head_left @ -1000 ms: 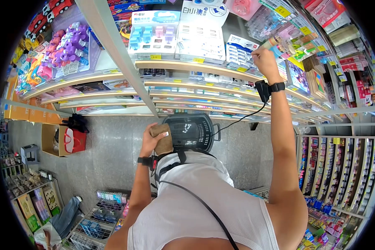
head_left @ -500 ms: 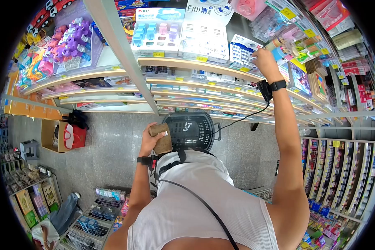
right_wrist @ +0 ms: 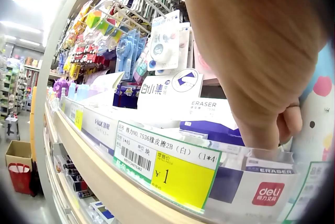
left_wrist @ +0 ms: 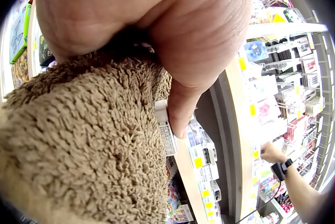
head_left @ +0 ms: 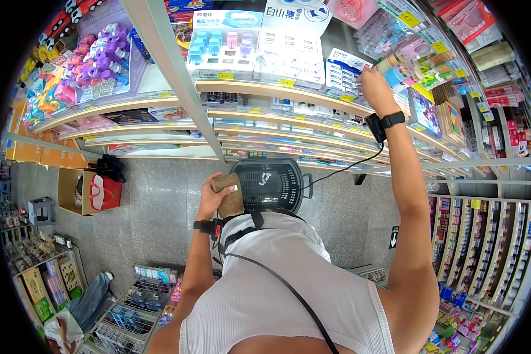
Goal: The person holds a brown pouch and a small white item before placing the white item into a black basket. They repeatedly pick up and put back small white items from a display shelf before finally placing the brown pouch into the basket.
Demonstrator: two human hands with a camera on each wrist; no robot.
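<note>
My left hand [head_left: 212,197] grips a brown, fleecy block-shaped plush thing [left_wrist: 99,135] beside the dark basket. Under that thumb, a small white item with a printed label [left_wrist: 166,132] is pressed against the plush. Up at the shelf, my right hand [head_left: 376,89] dips its bent fingers into the right end of an eraser box [right_wrist: 225,187] marked deli. Rows of blue-and-white erasers [head_left: 341,76] fill this box. The front wall hides the right fingertips, and I cannot tell whether they pinch an eraser.
Left of the eraser box stand a white display box [head_left: 286,56] and a tray of coloured small items [head_left: 221,50]. Rolls of tape [head_left: 398,72] lie to the right. A dark shopping basket [head_left: 268,186] is below the shelves, a cardboard box [head_left: 71,192] on the floor at left.
The head view has shifted slightly, so the shelf sits a little further right. My right hand stays at the eraser box with little movement; the left keeps its grip on the plush thing.
</note>
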